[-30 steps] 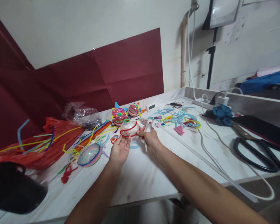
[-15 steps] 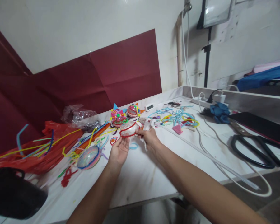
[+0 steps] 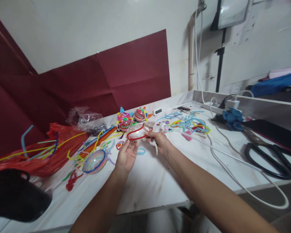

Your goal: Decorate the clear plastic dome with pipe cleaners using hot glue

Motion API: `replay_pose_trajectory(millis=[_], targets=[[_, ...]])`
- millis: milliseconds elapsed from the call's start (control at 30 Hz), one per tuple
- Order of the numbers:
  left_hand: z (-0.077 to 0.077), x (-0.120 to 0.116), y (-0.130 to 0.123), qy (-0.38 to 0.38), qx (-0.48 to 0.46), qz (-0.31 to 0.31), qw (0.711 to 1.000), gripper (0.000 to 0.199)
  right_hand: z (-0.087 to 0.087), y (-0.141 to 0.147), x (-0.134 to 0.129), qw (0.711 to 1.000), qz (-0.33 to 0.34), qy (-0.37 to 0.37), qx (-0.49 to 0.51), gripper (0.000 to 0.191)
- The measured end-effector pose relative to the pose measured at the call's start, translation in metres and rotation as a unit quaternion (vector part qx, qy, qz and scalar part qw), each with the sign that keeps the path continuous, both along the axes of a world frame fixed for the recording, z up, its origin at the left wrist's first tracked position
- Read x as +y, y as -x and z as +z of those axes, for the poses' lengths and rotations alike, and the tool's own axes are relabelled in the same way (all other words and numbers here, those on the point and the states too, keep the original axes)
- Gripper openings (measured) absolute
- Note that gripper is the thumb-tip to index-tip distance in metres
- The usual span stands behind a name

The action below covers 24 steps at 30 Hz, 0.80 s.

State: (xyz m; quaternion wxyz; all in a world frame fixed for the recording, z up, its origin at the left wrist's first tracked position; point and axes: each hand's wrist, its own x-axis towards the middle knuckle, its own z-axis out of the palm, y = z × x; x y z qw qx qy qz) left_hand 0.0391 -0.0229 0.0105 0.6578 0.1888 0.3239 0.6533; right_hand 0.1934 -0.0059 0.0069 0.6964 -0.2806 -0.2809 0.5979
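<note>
My left hand [image 3: 126, 157] is closed at the fingertips on the lower edge of a clear plastic dome [image 3: 135, 132], which has red pipe cleaner running along its rim and across it. My right hand [image 3: 160, 140] is wrapped around a white glue gun [image 3: 159, 127], its fingers close to the dome's right side. A long translucent glue stick [image 3: 215, 147] extends from the back of the gun toward the lower right. Just behind the dome stand two decorated domes, a pink one [image 3: 124, 121] and another with yellow and blue trim [image 3: 140, 114].
On the left lie a blue-rimmed dome [image 3: 94, 161], red plastic bag [image 3: 55, 145], loose pipe cleaners and a black container [image 3: 16, 195]. Right of the hands are a tangle of pipe cleaners [image 3: 189, 121], white cable [image 3: 247, 189], large black-handled scissors [image 3: 269, 161] and a power strip [image 3: 212, 106].
The whole view has shifted slightly, so the scene sits farther right. The glue gun has turned a little in my right hand, while my left hand keeps the dome.
</note>
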Motion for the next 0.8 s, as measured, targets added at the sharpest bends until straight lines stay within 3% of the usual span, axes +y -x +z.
replay_pose_trajectory(millis=[167, 267, 367, 500, 667, 800], targets=[[-0.003, 0.012, 0.013, -0.02, -0.017, 0.005, 1.0, 0.029, 0.005, 0.0, -0.002, 0.999, -0.01, 0.035, 0.022, 0.026], [-0.001, 0.024, 0.03, -0.041, -0.062, -0.004, 0.997, 0.037, 0.01, -0.003, -0.003, 0.996, -0.05, 0.048, 0.058, 0.03], [0.003, 0.033, 0.048, -0.066, -0.125, -0.017, 0.99, 0.047, 0.013, -0.007, -0.005, 0.995, -0.062, 0.014, 0.079, 0.034], [0.009, 0.034, 0.064, -0.077, -0.172, -0.007, 0.982, 0.055, 0.014, -0.008, -0.01, 0.997, -0.021, -0.048, 0.055, 0.041], [0.007, 0.033, 0.073, -0.099, -0.152, -0.002, 0.983, 0.061, 0.02, -0.005, -0.022, 0.995, 0.013, -0.095, 0.003, 0.051], [-0.001, 0.039, 0.07, -0.125, -0.065, 0.034, 0.989, 0.05, 0.031, -0.007, -0.034, 0.99, 0.031, -0.129, -0.039, 0.054]])
